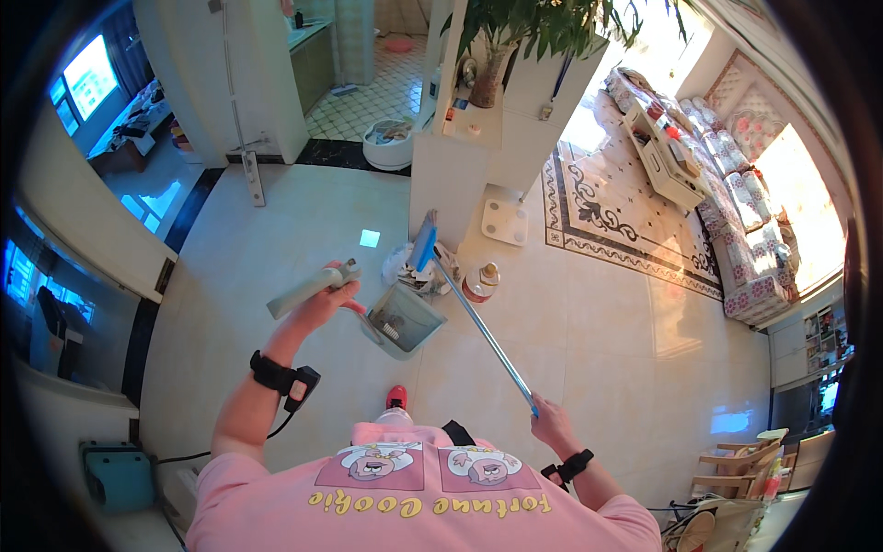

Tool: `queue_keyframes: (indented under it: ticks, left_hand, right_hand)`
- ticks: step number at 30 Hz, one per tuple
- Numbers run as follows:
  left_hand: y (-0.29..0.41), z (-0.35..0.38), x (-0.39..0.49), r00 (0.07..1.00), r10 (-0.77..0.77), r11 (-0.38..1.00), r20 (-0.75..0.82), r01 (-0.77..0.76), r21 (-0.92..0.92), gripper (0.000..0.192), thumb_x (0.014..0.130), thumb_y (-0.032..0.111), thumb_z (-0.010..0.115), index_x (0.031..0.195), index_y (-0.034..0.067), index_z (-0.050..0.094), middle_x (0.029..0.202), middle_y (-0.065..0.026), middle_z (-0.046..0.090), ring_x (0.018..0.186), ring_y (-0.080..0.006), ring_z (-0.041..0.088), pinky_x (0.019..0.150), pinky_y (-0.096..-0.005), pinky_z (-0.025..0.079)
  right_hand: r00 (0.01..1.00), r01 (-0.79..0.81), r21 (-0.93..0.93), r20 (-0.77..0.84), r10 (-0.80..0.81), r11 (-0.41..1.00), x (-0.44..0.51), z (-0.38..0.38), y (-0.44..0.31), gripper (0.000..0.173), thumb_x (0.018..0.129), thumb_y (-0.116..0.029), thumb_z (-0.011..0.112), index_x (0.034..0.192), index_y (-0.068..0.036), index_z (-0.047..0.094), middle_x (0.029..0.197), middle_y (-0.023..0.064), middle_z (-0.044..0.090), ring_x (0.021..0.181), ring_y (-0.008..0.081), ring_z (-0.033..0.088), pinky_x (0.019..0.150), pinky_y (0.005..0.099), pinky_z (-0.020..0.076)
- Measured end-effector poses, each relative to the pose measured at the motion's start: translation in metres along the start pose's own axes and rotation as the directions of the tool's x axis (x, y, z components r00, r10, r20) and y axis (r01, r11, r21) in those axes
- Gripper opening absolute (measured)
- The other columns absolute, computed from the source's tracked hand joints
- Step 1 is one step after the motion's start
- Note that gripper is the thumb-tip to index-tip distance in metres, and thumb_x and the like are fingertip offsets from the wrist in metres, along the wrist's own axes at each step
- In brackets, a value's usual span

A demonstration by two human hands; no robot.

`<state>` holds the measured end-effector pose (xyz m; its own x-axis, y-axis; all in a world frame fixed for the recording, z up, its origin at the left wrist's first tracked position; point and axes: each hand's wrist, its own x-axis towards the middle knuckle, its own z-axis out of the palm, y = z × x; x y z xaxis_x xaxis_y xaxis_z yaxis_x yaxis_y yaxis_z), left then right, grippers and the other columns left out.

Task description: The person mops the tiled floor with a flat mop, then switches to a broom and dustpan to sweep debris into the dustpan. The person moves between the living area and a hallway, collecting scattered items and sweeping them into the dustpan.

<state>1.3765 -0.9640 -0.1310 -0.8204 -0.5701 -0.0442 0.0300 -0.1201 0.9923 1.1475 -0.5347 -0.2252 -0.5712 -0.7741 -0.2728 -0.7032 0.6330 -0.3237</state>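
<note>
At the left centre, my left hand [330, 297] is closed on the handle of a grey plastic dustpan [407, 321], whose bin stands just right of the fingers with a little debris inside. At the lower right, my right hand [553, 421] grips the end of a blue-and-silver pole. That pole runs up and left to a blue broom head [425, 241] with bristles, above the dustpan and in front of a clear plastic bag of rubbish [445, 272]. Beside the bag stands a clear plastic bottle with a red-brown base [481, 283].
Behind the bag rises a white cabinet [448, 179] holding a plant in a vase [491, 76]. A white scale [505, 221] lies to its right. A round white tub [388, 145] stands by the tiled doorway. A power strip [252, 179] hangs along the wall at left.
</note>
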Motion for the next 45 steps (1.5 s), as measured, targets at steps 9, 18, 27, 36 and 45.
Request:
queue_keyframes:
  ticks: [9, 18, 27, 36, 45]
  left_hand:
    - [0.010, -0.027, 0.073, 0.997, 0.008, 1.000, 0.083, -0.007, -0.011, 0.012, 0.088, 0.011, 0.053, 0.096, 0.004, 0.048, 0.082, -0.0021, 0.046, 0.073, -0.0115, 0.051, 0.059, -0.0315, 0.056]
    - [0.020, -0.023, 0.131, 0.995, 0.033, 0.999, 0.093, -0.035, 0.021, 0.014, 0.089, 0.013, 0.052, 0.095, 0.003, 0.046, 0.079, -0.0020, 0.046, 0.067, -0.0131, 0.056, 0.061, -0.0320, 0.056]
    - [0.018, 0.001, 0.161, 0.998, 0.070, 0.992, 0.006, -0.070, 0.101, 0.018, 0.088, 0.018, 0.054, 0.093, 0.003, 0.045, 0.077, -0.0006, 0.044, 0.064, -0.0144, 0.060, 0.057, -0.0290, 0.055]
    - [0.020, 0.026, 0.187, 0.996, 0.048, 0.987, -0.069, -0.036, 0.159, 0.017, 0.088, 0.017, 0.054, 0.091, 0.002, 0.047, 0.076, -0.0004, 0.044, 0.060, -0.0147, 0.060, 0.053, -0.0263, 0.053]
    - [0.016, 0.085, 0.238, 0.993, 0.120, 0.961, 0.014, -0.120, 0.249, 0.014, 0.087, 0.014, 0.053, 0.087, 0.002, 0.046, 0.076, -0.0008, 0.046, 0.058, -0.0132, 0.058, 0.050, -0.0250, 0.052]
  right_hand:
    - [0.999, 0.009, 0.028, 0.031, -0.009, 1.000, 0.083, 0.003, -0.044, 0.049, 0.074, -0.006, 0.052, 0.122, -0.011, 0.045, 0.088, 0.0170, 0.058, 0.083, 0.0355, 0.057, 0.072, 0.0427, 0.0461]
    - [0.999, 0.021, -0.026, -0.036, -0.022, 0.999, 0.106, -0.027, -0.029, 0.050, 0.073, -0.002, 0.049, 0.122, -0.011, 0.046, 0.086, 0.0155, 0.058, 0.080, 0.0347, 0.057, 0.069, 0.0425, 0.0469]
    - [0.995, 0.081, -0.153, -0.052, -0.090, 0.985, 0.133, -0.059, 0.006, 0.048, 0.070, 0.002, 0.048, 0.117, -0.008, 0.048, 0.083, 0.0153, 0.058, 0.075, 0.0336, 0.059, 0.065, 0.0417, 0.0476]
    - [0.997, 0.064, -0.287, 0.052, -0.051, 0.956, 0.088, -0.119, 0.039, 0.043, 0.071, 0.000, 0.050, 0.114, -0.006, 0.049, 0.080, 0.0144, 0.058, 0.075, 0.0313, 0.059, 0.065, 0.0402, 0.0475]
    - [0.994, -0.054, -0.168, 0.088, 0.070, 0.984, 0.076, -0.100, 0.063, 0.043, 0.072, -0.002, 0.049, 0.115, -0.007, 0.049, 0.082, 0.0148, 0.059, 0.076, 0.0329, 0.058, 0.067, 0.0413, 0.0470]
